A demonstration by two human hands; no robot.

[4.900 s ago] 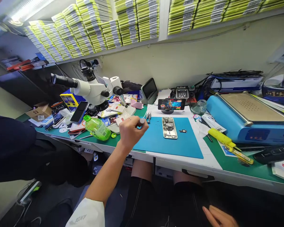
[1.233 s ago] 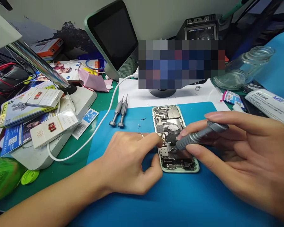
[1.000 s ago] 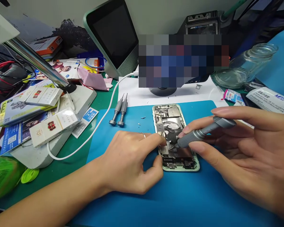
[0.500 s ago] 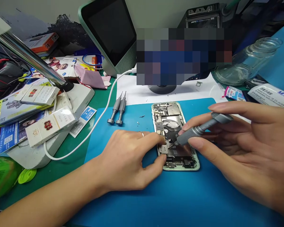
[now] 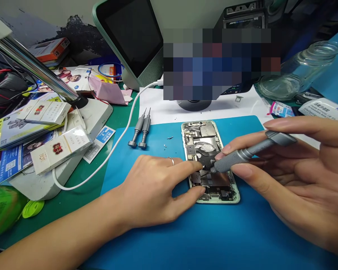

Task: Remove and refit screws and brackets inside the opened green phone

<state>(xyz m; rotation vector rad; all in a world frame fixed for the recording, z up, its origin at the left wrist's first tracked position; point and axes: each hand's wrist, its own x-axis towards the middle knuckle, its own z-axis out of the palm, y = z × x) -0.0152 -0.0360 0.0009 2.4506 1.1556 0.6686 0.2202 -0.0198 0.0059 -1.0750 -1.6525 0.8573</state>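
Note:
An opened smartphone (image 5: 214, 180) lies on the blue mat with its inner parts bare. My left hand (image 5: 157, 187), wearing a ring, rests over the phone's left edge. Its forefinger and thumb are apart, and the fingertips touch the inside of the phone. Between them a small metal plate (image 5: 196, 177) lies at the phone's left side, not pinched. In my right hand (image 5: 295, 180) is a grey precision screwdriver (image 5: 239, 157), gripped between thumb and fingers. The screwdriver slants down to the left, its thin tip close to the small plate; contact is hard to make out.
Two more screwdrivers (image 5: 141, 129) lie on the blue mat (image 5: 157, 247), near tiny screws (image 5: 165, 146). A white cable (image 5: 118, 148) runs past a lamp base (image 5: 42, 187) with boxes on it. A glass jar (image 5: 301, 73) lies at the back right; a screen device (image 5: 129, 37) stands behind.
My left fingertips have shifted right and no longer sit at the small plate's edges. The plate looks darker now. My right hand and the screwdriver have moved slightly right.

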